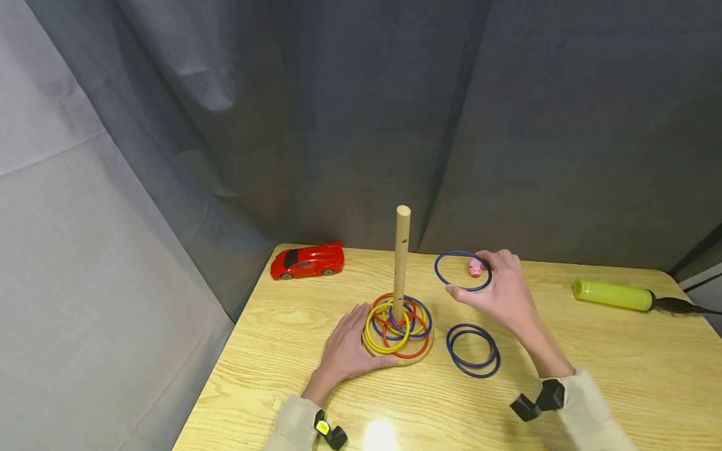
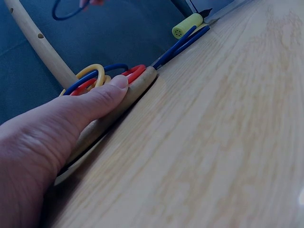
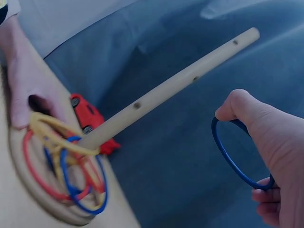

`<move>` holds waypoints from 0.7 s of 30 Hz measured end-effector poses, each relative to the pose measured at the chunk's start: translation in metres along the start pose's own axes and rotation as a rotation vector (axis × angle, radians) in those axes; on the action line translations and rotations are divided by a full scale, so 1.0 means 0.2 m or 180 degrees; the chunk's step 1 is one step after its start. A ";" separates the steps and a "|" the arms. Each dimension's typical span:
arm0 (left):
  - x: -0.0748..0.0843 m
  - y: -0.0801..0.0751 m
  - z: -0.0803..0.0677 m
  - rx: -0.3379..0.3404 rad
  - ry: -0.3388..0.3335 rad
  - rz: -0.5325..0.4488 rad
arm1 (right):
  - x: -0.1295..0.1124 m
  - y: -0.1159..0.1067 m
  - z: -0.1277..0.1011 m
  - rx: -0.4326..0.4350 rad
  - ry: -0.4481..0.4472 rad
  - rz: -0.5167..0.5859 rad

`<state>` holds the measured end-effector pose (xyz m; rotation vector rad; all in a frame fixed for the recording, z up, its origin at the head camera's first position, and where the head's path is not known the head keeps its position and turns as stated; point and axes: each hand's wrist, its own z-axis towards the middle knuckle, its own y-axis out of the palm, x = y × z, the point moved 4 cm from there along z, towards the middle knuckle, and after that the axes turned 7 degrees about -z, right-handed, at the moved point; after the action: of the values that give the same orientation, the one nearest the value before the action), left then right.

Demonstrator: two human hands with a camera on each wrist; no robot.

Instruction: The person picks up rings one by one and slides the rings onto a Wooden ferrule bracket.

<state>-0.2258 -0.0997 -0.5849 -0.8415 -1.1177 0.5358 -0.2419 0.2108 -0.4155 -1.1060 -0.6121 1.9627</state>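
Note:
A wooden peg (image 1: 402,260) stands upright on a round wooden base (image 1: 420,358) in the middle of the table. Several yellow, red and blue rings (image 1: 395,319) lie around it. My left hand (image 1: 346,351) rests flat against the base's left edge, its fingers (image 2: 99,97) straight. To the right of the peg, above the table, my right hand (image 1: 499,291) pinches a blue ring (image 1: 459,270), also in the right wrist view as a blue ring (image 3: 228,154) between thumb and fingers. Two more blue rings (image 1: 472,349) lie flat on the table below that hand.
A red toy car (image 1: 307,260) is parked at the table's back left corner. A small pink toy (image 1: 476,268) lies behind the held ring. A yellow-green hand pump (image 1: 612,294) with a black hose lies at the right. Grey curtain hangs behind the table (image 1: 620,376).

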 end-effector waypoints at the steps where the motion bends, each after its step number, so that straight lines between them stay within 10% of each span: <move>1: 0.00 0.00 0.00 -0.0004 -0.0001 0.0001 | -0.01 -0.02 0.02 0.0024 -0.0013 0.0031; 21: -0.01 0.00 -0.01 -0.0019 -0.0047 0.0003 | -0.36 -0.31 0.27 0.0428 -0.0469 0.0415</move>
<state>-0.2255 -0.1009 -0.5870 -0.8444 -1.1329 0.5405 -0.2414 0.1866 -0.3082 -0.9453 -0.4871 2.1786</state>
